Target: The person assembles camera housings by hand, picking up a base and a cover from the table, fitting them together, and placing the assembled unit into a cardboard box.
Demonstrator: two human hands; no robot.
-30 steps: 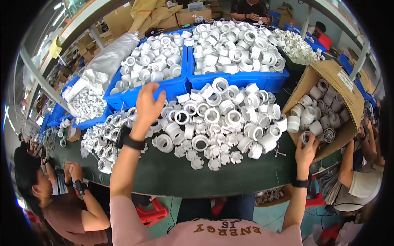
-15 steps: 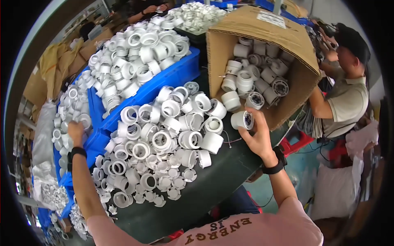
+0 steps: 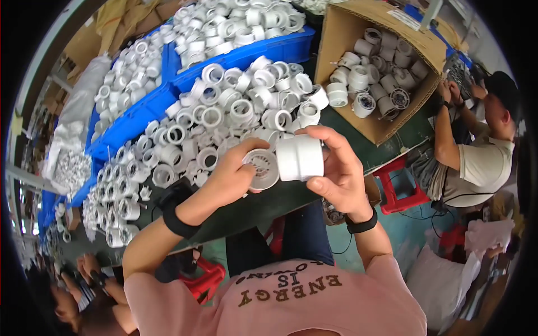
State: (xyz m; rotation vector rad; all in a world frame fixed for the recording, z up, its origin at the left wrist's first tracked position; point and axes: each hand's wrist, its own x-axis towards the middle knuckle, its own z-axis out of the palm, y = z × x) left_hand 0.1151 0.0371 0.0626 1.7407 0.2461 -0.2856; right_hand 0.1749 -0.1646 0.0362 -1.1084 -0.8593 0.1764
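In front of my chest, my left hand [image 3: 228, 178] is closed on a white round plastic cap [image 3: 261, 168], whose hollow, slotted inside faces up. Right beside it, my right hand [image 3: 343, 175] grips a white cylindrical plastic housing [image 3: 300, 158] by its right end, thumb below and fingers above. The two parts are side by side, nearly touching; whether they touch, I cannot tell. Just beyond my hands spreads a heap of loose white plastic rings [image 3: 241, 111] on the dark green table [image 3: 246, 215].
Blue bins [image 3: 241, 59] full of white parts stand behind the heap and to the left. At the back right, a cardboard box [image 3: 386, 130] lies open towards me with several white housings inside. One person [image 3: 476, 151] works at the right, another [image 3: 92, 291] at the lower left. Red stools [image 3: 400, 187] stand below.
My left hand has come from the left blue bin to the middle and now holds a cap. My right hand has brought the housing from near the cardboard box towards my chest.
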